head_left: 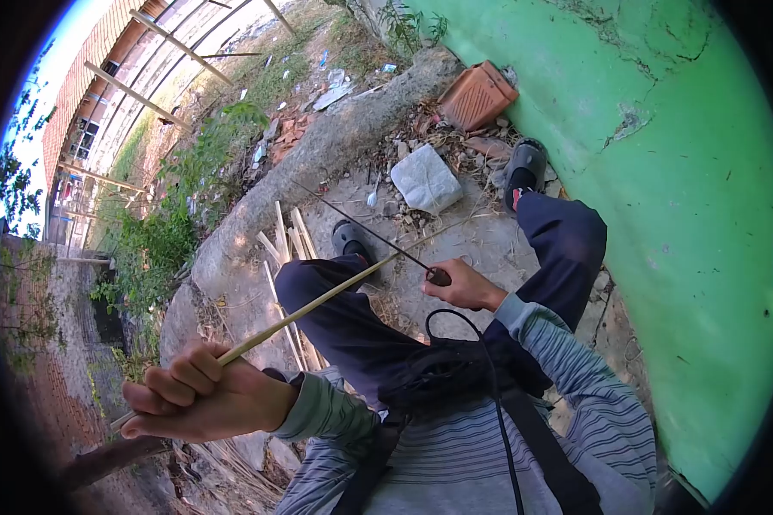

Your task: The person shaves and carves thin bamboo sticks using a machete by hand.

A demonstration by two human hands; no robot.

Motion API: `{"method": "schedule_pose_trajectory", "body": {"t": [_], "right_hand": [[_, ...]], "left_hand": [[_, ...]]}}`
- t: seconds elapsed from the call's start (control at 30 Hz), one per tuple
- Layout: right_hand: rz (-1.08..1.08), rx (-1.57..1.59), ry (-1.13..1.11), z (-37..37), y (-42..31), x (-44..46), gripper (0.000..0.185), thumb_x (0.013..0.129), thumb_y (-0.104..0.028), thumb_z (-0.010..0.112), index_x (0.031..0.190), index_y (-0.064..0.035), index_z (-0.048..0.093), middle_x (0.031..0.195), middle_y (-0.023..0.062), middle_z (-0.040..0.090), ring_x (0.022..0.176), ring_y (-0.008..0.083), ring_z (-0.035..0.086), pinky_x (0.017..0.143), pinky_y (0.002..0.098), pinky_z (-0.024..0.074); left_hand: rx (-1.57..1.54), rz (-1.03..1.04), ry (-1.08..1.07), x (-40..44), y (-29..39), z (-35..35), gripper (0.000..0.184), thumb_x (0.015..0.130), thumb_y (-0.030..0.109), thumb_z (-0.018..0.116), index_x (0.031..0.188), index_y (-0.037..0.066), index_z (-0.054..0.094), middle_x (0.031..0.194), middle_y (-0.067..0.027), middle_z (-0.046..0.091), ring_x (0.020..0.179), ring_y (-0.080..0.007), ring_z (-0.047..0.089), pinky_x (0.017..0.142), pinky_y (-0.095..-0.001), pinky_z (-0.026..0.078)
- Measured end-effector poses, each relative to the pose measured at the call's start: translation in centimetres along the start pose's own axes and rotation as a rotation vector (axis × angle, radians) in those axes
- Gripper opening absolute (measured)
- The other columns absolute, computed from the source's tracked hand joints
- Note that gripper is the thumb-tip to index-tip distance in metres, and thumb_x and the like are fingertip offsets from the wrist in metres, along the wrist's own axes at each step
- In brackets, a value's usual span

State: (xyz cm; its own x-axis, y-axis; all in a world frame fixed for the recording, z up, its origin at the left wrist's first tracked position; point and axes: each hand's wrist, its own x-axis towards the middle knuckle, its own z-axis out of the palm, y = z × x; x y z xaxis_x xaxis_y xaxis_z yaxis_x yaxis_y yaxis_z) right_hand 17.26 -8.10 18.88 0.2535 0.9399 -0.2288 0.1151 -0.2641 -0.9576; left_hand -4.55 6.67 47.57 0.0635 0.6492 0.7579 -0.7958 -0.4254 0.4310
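A long, thin bamboo strip runs from the lower left up to the right, with my left hand wrapped round its thicker end. In my right hand is the dark handle of a long, thin metal rod, which points up and to the left. Rod and strip cross in view just left of my right hand; whether they touch I cannot tell. Several split bamboo pieces lie on the ground beside my left leg.
A white block lies on the ground between my feet. Beyond it an orange plastic container leans near the green wall. A white spoon lies left of the block. A raised concrete edge curves along the left.
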Motion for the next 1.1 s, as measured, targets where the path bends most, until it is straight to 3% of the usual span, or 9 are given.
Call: {"method": "schedule_pose_trajectory", "body": {"t": [0.07, 0.33, 0.37, 0.47, 0.6, 0.67, 0.77, 0.97, 1.1], "right_hand": [[-0.15, -0.025, 0.002, 0.3, -0.5, 0.0, 0.034, 0.092, -0.03, 0.072, 0.087, 0.0025, 0.063, 0.063, 0.0157, 0.057, 0.059, 0.0227, 0.053, 0.063, 0.0415, 0.044], [0.061, -0.168, 0.196, 0.2, 10.6, 1.7, 0.034, 0.088, -0.027, 0.071, 0.081, 0.0052, 0.064, 0.064, 0.0174, 0.06, 0.058, 0.0266, 0.053, 0.061, 0.0426, 0.0447], [0.127, -0.203, 0.127, -0.2, 11.3, 1.5, 0.033, 0.09, -0.027, 0.073, 0.084, 0.0036, 0.065, 0.068, 0.0123, 0.061, 0.065, 0.0153, 0.056, 0.063, 0.037, 0.046], [0.002, -0.098, 0.137, -0.1, 10.6, 0.8, 0.032, 0.09, -0.026, 0.073, 0.083, 0.0036, 0.064, 0.067, 0.0102, 0.06, 0.065, 0.0143, 0.055, 0.063, 0.0363, 0.0456], [0.041, -0.083, 0.082, 0.4, 12.8, 1.1, 0.03, 0.09, -0.025, 0.072, 0.082, 0.0033, 0.065, 0.066, 0.0071, 0.06, 0.065, 0.0128, 0.054, 0.063, 0.0348, 0.0455], [0.12, -0.129, 0.18, 0.3, 14.8, 1.3, 0.033, 0.087, -0.029, 0.072, 0.084, 0.0039, 0.065, 0.066, 0.0164, 0.06, 0.061, 0.0256, 0.053, 0.064, 0.0423, 0.0453], [0.346, -0.123, 0.26, -0.2, 18.6, 1.9, 0.033, 0.087, -0.028, 0.072, 0.084, 0.0035, 0.065, 0.067, 0.017, 0.06, 0.062, 0.0256, 0.055, 0.064, 0.0432, 0.0454], [0.19, -0.153, 0.187, 0.9, 16.6, 1.7, 0.032, 0.087, -0.029, 0.071, 0.088, 0.0035, 0.068, 0.075, 0.0208, 0.068, 0.071, 0.0303, 0.066, 0.07, 0.0425, 0.0503], [0.227, -0.16, 0.233, 1.2, 19.4, 2.8, 0.031, 0.086, -0.028, 0.071, 0.087, 0.0031, 0.068, 0.075, 0.0208, 0.068, 0.071, 0.0317, 0.066, 0.07, 0.043, 0.0504]], "left_hand": [[0.016, -0.009, 0.033, 0.0, 0.2, -0.3, 0.049, 0.111, 0.052, 0.035, 0.076, 0.018, 0.027, 0.058, 0.0057, 0.017, 0.047, -0.0041, 0.009, 0.038, -0.0245, 0.013], [-0.108, -0.069, 0.013, -0.9, 1.6, -2.0, 0.05, 0.111, 0.052, 0.035, 0.077, 0.017, 0.031, 0.055, 0.0058, 0.019, 0.044, -0.0039, 0.011, 0.037, -0.0249, 0.013], [-0.119, -0.053, 0.018, -1.2, 1.9, -2.1, 0.049, 0.111, 0.052, 0.036, 0.077, 0.017, 0.031, 0.055, 0.0057, 0.02, 0.044, -0.0043, 0.011, 0.037, -0.025, 0.013], [-0.143, -0.026, 0.015, -1.4, 1.7, -1.9, 0.049, 0.111, 0.05, 0.04, 0.076, 0.017, 0.03, 0.054, 0.0056, 0.021, 0.043, -0.0044, 0.012, 0.037, -0.0244, 0.014], [-0.155, -0.028, -0.011, -0.9, 1.4, -2.0, 0.05, 0.111, 0.05, 0.041, 0.075, 0.017, 0.03, 0.053, 0.0057, 0.021, 0.042, -0.0035, 0.013, 0.037, -0.0235, 0.015], [-0.152, -0.045, -0.011, -0.6, 1.4, -2.4, 0.05, 0.111, 0.05, 0.041, 0.075, 0.016, 0.03, 0.052, 0.0058, 0.021, 0.041, -0.0032, 0.013, 0.036, -0.0232, 0.015], [-0.188, -0.063, -0.023, -0.8, 1.6, -2.8, 0.05, 0.111, 0.05, 0.04, 0.075, 0.016, 0.03, 0.052, 0.0059, 0.02, 0.041, -0.0033, 0.012, 0.036, -0.023, 0.015], [-0.094, -0.015, 0.034, -0.7, 1.6, -4.1, 0.051, 0.111, 0.053, 0.036, 0.075, 0.017, 0.03, 0.052, 0.0062, 0.019, 0.042, -0.0036, 0.011, 0.037, -0.023, 0.013], [-0.082, -0.034, 0.038, -0.5, 1.7, -4.3, 0.052, 0.111, 0.053, 0.035, 0.075, 0.017, 0.03, 0.052, 0.0066, 0.019, 0.042, -0.0035, 0.01, 0.037, -0.0228, 0.013]]}}
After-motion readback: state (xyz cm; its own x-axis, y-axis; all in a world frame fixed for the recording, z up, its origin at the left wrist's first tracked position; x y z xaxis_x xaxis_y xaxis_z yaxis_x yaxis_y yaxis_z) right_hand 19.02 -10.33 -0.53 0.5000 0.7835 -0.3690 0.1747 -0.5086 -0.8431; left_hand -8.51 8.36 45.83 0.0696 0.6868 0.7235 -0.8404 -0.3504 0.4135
